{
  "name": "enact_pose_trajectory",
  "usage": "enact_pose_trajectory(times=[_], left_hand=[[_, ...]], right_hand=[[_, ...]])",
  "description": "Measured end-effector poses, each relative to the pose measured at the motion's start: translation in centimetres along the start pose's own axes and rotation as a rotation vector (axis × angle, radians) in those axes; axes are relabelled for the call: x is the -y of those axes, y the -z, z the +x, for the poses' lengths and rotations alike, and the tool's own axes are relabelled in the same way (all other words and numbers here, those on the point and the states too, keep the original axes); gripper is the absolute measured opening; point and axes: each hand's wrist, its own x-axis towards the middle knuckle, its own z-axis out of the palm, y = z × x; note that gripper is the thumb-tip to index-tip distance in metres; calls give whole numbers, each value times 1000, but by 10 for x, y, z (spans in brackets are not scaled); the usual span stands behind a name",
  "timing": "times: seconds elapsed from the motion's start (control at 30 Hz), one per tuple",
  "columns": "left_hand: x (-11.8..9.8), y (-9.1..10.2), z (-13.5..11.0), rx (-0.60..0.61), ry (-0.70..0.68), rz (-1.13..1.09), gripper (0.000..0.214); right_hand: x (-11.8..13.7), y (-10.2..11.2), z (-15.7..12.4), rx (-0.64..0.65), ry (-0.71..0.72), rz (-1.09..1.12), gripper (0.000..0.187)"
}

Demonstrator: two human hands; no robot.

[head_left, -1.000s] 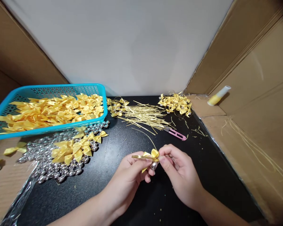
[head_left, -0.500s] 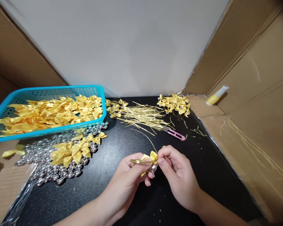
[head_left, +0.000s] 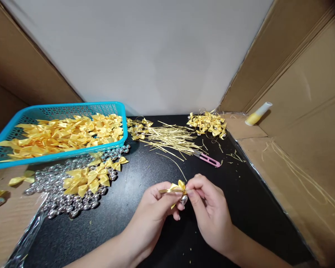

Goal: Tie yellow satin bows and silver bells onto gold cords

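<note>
Between my hands is a yellow satin bow (head_left: 181,185) with a shiny silver bell-like bead (head_left: 184,200) hanging beneath it. My left hand (head_left: 159,208) pinches the bow between thumb and fingers, along with a looped gold cord (head_left: 167,191). On the bow's right side, my right hand (head_left: 208,208) is closed, thumb against forefinger, at the knot; a thin gold cord (head_left: 176,164) runs up and away from there. What exactly the right fingertips grip is mostly hidden, though it appears to be the cord.
A turquoise basket (head_left: 126,124) of yellow bows stands at left, with silver beads (head_left: 57,203) and loose bows (head_left: 86,180) before it. Cut gold cords (head_left: 170,137), pink thread snips (head_left: 209,160) and a pile of beaded bows (head_left: 208,123) lie behind my hands. Cardboard walls (head_left: 304,111) flank the black table (head_left: 123,238).
The view has shifted slightly, so everything sits a little further right. Both hands keep hold at the bow, and the looped cord is turned slightly and shows less beyond my left thumb.
</note>
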Motion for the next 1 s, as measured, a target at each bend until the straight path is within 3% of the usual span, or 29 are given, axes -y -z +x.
enact_pose_trajectory(times=[0.5, 1.0], left_hand=[[-10, 8, 9, -113, -132, 35, 13], [-12, 9, 9, -103, -18, -10, 17]], right_hand=[[-14, -3, 12, -34, -281, 264, 11], [-12, -4, 12, -66, -241, 237, 14]])
